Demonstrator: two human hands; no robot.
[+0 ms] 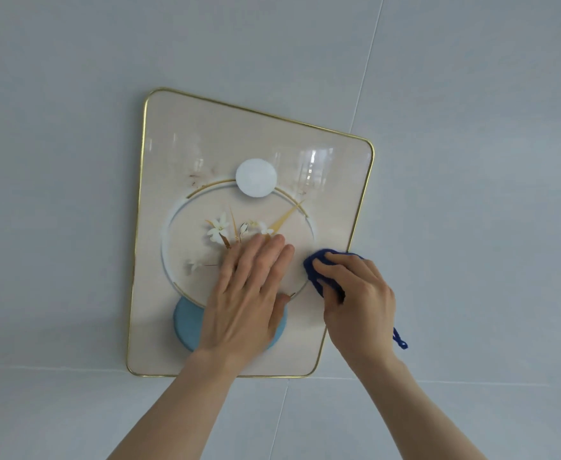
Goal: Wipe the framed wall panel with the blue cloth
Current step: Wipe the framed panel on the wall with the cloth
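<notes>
The framed wall panel (186,134) hangs on a pale wall, cream-coloured with a thin gold rim, a ring, white flowers, a white disc and a blue disc printed on it. My left hand (249,293) lies flat on the panel's lower middle, fingers together and holding nothing. My right hand (358,297) presses a bunched dark blue cloth (315,263) against the panel near its right edge. A loop of the cloth hangs below my right wrist.
Pale grey-blue wall tiles (471,161) surround the panel, with thin grout seams running diagonally at the upper right and horizontally just below the panel's bottom edge.
</notes>
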